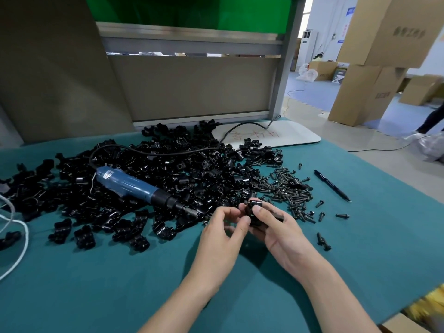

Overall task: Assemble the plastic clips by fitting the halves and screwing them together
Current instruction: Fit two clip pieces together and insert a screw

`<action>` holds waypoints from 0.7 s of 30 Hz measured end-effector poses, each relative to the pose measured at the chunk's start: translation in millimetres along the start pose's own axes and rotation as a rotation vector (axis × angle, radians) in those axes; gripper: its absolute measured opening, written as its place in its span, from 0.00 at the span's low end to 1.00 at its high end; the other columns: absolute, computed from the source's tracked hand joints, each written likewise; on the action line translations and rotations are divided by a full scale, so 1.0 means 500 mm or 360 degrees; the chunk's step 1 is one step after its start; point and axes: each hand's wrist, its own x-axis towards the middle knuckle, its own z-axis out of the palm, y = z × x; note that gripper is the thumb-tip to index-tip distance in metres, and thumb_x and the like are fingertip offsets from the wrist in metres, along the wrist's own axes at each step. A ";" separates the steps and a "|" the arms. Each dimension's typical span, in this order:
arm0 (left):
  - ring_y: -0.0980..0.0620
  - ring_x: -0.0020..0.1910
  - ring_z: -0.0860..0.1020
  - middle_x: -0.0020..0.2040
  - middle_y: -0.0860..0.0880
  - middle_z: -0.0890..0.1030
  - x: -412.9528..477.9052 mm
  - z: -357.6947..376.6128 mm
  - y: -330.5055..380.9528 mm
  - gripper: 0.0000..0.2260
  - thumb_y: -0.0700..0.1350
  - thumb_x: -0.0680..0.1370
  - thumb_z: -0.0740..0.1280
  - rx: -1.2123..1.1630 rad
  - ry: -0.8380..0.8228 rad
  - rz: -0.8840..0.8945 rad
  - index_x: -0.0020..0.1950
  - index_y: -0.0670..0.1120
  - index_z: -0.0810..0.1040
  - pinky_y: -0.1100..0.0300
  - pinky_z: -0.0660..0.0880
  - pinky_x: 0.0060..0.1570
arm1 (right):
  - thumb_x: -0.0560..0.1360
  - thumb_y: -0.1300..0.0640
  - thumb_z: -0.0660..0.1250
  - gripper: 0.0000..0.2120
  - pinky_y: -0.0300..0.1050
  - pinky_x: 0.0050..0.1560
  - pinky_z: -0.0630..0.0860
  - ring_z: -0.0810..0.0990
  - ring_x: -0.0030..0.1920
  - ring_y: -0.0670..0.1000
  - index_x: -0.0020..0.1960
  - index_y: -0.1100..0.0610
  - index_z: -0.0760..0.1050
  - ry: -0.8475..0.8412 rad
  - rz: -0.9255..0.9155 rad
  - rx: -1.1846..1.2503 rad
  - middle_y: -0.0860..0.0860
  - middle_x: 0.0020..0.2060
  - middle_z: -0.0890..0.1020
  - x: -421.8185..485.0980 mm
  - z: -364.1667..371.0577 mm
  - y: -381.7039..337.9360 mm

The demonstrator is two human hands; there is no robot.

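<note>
Above the teal table (96, 284), my right hand (276, 231) grips a black plastic clip (253, 210) of two fitted halves, thumb on top. A screw head sticks out on the clip's left side. My left hand (223, 231) touches the clip from the left with its thumb and fingertips. A big heap of black clip halves (144, 179) covers the table behind my hands. A pile of dark screws (288, 188) lies to the right of the heap. A blue electric screwdriver (134, 186) rests on the heap, tip pointing toward my hands.
A black pen (332, 186) lies right of the screws, with a few stray screws (323, 241) nearby. A white board (276, 135) sits at the back. A white cable (16, 236) loops at the left edge. Cardboard boxes (374, 56) stand on the floor to the right.
</note>
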 end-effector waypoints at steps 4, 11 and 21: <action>0.63 0.39 0.77 0.41 0.61 0.81 0.003 0.000 -0.008 0.02 0.52 0.82 0.67 0.0072 -0.0064 -0.0001 0.49 0.56 0.77 0.68 0.71 0.39 | 0.73 0.60 0.72 0.13 0.46 0.52 0.83 0.86 0.56 0.58 0.57 0.62 0.83 -0.0014 -0.0002 0.0025 0.64 0.57 0.85 -0.002 -0.001 0.000; 0.62 0.40 0.77 0.44 0.65 0.81 0.001 0.001 -0.003 0.06 0.59 0.81 0.65 0.0080 -0.0060 0.0006 0.51 0.59 0.77 0.70 0.71 0.38 | 0.73 0.59 0.72 0.19 0.46 0.53 0.83 0.86 0.58 0.57 0.63 0.64 0.79 0.0002 0.0016 -0.0023 0.62 0.58 0.85 -0.001 0.001 0.000; 0.63 0.42 0.78 0.45 0.64 0.81 -0.001 0.003 0.001 0.04 0.56 0.80 0.68 0.0086 -0.0037 -0.0001 0.51 0.59 0.76 0.71 0.71 0.39 | 0.74 0.60 0.72 0.18 0.45 0.51 0.83 0.86 0.56 0.56 0.62 0.64 0.79 0.0007 0.0007 -0.0041 0.62 0.57 0.85 0.001 -0.001 0.003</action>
